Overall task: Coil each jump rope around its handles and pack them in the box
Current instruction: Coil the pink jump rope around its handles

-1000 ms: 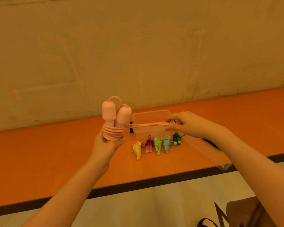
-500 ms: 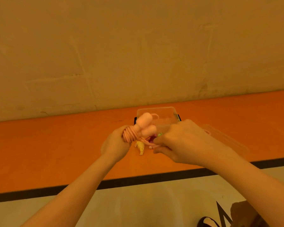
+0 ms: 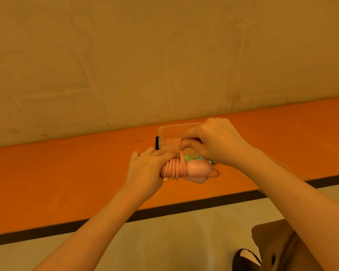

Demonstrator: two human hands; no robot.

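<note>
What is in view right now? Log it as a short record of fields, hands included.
surface: orange bench top against a beige wall
left hand: grips the pink jump rope bundle at its coiled end
right hand: pinches the pink cord at the top of the coil
bundle pose: lying sideways, handle ends pointing right
container: clear plastic box behind the hands, open
other ropes: small coloured bundles, mostly hidden

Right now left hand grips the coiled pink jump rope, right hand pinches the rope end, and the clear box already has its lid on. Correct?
Not quite. The head view shows the clear box open, no lid on it. The rest holds: the left hand grips the coiled pink jump rope and the right hand pinches the rope end.
</note>
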